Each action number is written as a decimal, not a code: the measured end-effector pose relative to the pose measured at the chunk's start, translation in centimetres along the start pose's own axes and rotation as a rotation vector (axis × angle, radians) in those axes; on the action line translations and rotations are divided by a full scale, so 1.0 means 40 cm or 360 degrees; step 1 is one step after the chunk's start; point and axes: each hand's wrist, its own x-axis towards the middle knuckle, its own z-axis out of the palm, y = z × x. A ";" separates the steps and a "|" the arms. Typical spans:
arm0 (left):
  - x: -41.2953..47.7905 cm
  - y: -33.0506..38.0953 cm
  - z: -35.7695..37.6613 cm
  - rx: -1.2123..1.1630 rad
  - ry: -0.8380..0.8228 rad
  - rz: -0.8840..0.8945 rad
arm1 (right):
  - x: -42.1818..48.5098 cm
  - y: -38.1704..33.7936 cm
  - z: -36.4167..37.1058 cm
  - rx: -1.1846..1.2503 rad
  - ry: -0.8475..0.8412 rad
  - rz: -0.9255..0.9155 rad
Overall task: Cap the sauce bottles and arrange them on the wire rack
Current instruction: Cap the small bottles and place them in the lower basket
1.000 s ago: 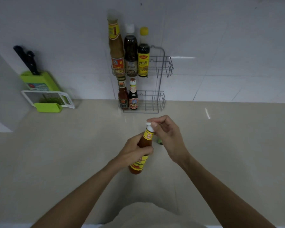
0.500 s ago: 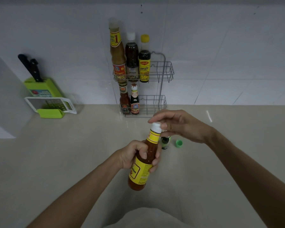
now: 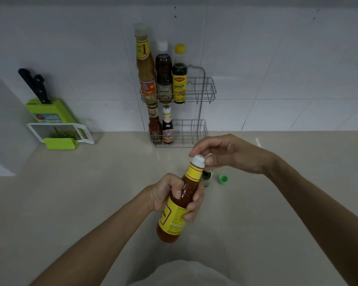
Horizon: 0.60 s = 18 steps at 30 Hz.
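Observation:
My left hand [image 3: 170, 193] grips an orange sauce bottle [image 3: 177, 211] with a yellow label, tilted above the counter. My right hand [image 3: 225, 153] pinches the bottle's white cap [image 3: 198, 160] with thumb and fingers. Behind the bottle stands a small dark bottle [image 3: 206, 178], uncapped, with a loose green cap [image 3: 223, 179] lying beside it. The two-tier wire rack [image 3: 203, 93] stands against the wall. Its upper tier holds three capped bottles [image 3: 163, 75] on the left. The lower tier holds two small bottles [image 3: 161, 129] on the left.
A green knife block [image 3: 48, 112] with black-handled knives and a white-and-green grater [image 3: 60, 135] sit at the back left. The beige counter [image 3: 91, 193] runs to the white tiled wall. The right halves of both rack tiers hold nothing.
The bottle has been lifted closer to me and tilted more. My right hand has swung round from the left side of the cap to reach in from the right, uncovering the green cap.

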 end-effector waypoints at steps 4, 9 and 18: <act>-0.005 0.002 0.002 0.0204 0.0395 -0.0009 | 0.012 -0.005 0.014 -0.0686 0.0101 -0.0081; 0.011 0.020 0.017 0.0744 0.1074 0.0031 | 0.031 0.049 0.044 -0.1927 0.0414 -0.0128; -0.026 0.039 -0.001 0.0858 0.1003 -0.0100 | 0.081 0.061 0.100 -0.1879 0.0700 -0.0186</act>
